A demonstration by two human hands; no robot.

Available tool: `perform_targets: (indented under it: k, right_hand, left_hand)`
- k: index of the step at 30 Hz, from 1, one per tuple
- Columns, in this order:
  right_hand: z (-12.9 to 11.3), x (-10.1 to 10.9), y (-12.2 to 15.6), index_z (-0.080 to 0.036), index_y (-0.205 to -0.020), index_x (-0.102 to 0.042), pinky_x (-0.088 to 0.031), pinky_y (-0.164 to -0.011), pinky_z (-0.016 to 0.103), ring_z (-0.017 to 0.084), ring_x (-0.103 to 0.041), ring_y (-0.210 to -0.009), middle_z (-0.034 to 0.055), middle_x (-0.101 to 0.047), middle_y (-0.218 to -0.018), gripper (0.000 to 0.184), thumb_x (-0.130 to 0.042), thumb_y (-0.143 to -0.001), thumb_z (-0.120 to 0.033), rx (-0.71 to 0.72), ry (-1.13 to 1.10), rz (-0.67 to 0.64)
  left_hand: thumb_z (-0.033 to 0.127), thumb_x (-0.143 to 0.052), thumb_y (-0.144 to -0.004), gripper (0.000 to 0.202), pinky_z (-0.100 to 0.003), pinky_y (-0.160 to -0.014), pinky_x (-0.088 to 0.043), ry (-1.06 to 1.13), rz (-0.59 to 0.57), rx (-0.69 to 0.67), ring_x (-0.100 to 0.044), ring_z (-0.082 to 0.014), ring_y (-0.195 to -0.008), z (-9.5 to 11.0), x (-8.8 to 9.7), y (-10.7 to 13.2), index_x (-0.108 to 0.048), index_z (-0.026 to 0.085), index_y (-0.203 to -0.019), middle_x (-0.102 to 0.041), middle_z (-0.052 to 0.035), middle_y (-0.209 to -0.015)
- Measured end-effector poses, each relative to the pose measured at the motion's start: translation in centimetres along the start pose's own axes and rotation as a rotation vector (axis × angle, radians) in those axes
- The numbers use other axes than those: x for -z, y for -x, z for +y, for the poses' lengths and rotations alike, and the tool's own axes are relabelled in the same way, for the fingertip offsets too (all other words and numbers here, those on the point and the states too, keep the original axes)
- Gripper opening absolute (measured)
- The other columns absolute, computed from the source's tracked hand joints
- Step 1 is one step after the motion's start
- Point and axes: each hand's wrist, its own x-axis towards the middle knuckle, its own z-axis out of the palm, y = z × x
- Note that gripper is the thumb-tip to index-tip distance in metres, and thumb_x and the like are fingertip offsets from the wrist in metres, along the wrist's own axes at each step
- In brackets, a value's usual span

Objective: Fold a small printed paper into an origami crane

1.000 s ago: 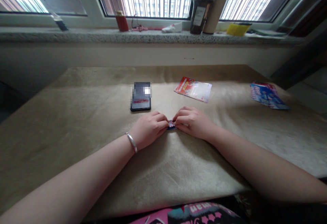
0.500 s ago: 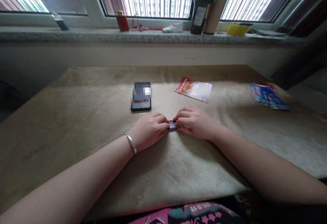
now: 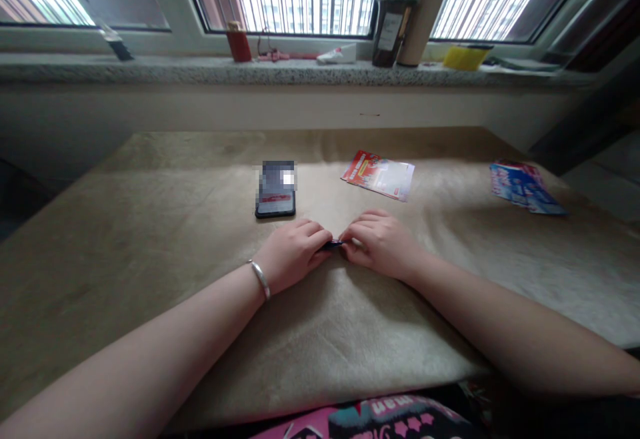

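Note:
Between my hands, low over the table, is a small, dark, glossy printed packet [image 3: 333,244], seen nearly edge-on; fingers cover most of it. My left hand [image 3: 293,252], with a silver bangle at the wrist, is closed on its left end. The fingertips of my right hand [image 3: 383,244] pinch its right end. Just beyond my left hand lies a black phone [image 3: 276,207], its screen blurred out. Red and white printed sheets [image 3: 379,175] lie past my right hand.
A fanned group of blue and red printed packets [image 3: 525,187] lies on the right of the cloth-covered table [image 3: 125,245]. Behind it, the stone windowsill [image 3: 175,73] carries a red container [image 3: 239,44], a dark lidded jar [image 3: 393,29] and a yellow item [image 3: 466,57].
The packet has tilted, so its printed face hardly shows now and only a thin dark edge is visible. The fingers of both hands have shifted slightly around it.

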Motion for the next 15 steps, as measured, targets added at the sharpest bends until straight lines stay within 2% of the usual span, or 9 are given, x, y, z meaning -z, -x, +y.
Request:
perform_targets:
  k: [5, 10, 15]
  right_hand:
    - [-0.42, -0.08, 0.09, -0.019, -0.077, -0.063, -0.041, -0.075, 0.03, 0.016, -0.062, -0.069, 0.003, -0.069, -0.071, 0.01, -0.055, -0.08, -0.024, -0.057, -0.038, 0.019]
    - [-0.57, -0.05, 0.03, -0.019, -0.081, -0.064, -0.04, -0.074, 0.031, 0.018, -0.063, -0.075, 0.0033, -0.07, -0.076, 0.015, -0.059, -0.08, -0.032, -0.076, -0.051, 0.001]
    - [-0.46, -0.11, 0.1, -0.019, -0.08, -0.064, -0.039, -0.071, 0.03, 0.018, -0.062, -0.074, 0.0025, -0.069, -0.074, 0.011, -0.059, -0.082, -0.029, -0.098, -0.065, 0.007]
  left_hand:
    - [0.027, -0.053, -0.089, 0.015, -0.027, -0.067, -0.046, 0.009, 0.076, 0.025, -0.058, -0.0168, -0.074, -0.15, -0.28, 0.1, -0.062, 0.017, -0.083, -0.065, -0.0031, -0.077]
    - [0.027, -0.056, -0.087, 0.013, -0.027, -0.067, -0.046, 0.051, 0.122, 0.041, -0.059, -0.0167, -0.072, -0.19, -0.38, 0.09, -0.064, 0.017, -0.082, -0.067, -0.0028, -0.075]
    - [0.028, -0.058, -0.086, 0.015, -0.027, -0.066, -0.045, 0.086, 0.145, 0.057, -0.061, -0.0168, -0.072, -0.12, -0.24, 0.04, -0.065, 0.017, -0.079, -0.068, -0.0024, -0.074]
